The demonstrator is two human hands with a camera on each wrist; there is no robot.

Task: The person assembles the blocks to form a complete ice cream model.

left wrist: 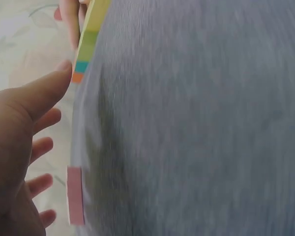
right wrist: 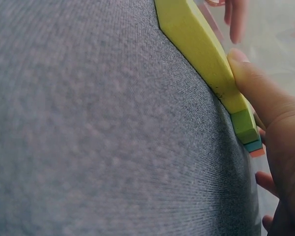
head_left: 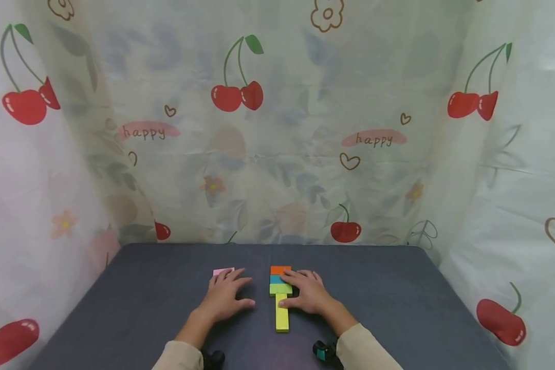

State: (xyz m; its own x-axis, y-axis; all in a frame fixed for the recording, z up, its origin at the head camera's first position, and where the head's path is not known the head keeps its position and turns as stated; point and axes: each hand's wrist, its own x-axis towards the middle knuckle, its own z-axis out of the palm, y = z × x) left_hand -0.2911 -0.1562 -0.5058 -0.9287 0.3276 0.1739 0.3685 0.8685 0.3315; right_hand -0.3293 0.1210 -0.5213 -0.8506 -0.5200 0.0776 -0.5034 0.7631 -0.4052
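Note:
Four flat wooden blocks lie in a T-like shape at mid-table: an orange block (head_left: 278,270), a blue block (head_left: 275,279) and a green block (head_left: 279,289) stacked crosswise, with a long yellow block (head_left: 282,321) pointing toward me. My right hand (head_left: 311,294) reaches over them from the right, its thumb at the yellow block (right wrist: 201,54) and its fingers by the blue and orange ones. To the left, my left hand (head_left: 224,299) hovers with spread fingers near a pink block (head_left: 219,271), partly hidden behind the fingertips in the head view. Nothing is in that hand.
Dark grey cloth covers the table (head_left: 374,298). A curtain (head_left: 287,190) printed with cherries hangs behind and on both sides. Black wrist devices (head_left: 325,351) sit at my cuffs near the front.

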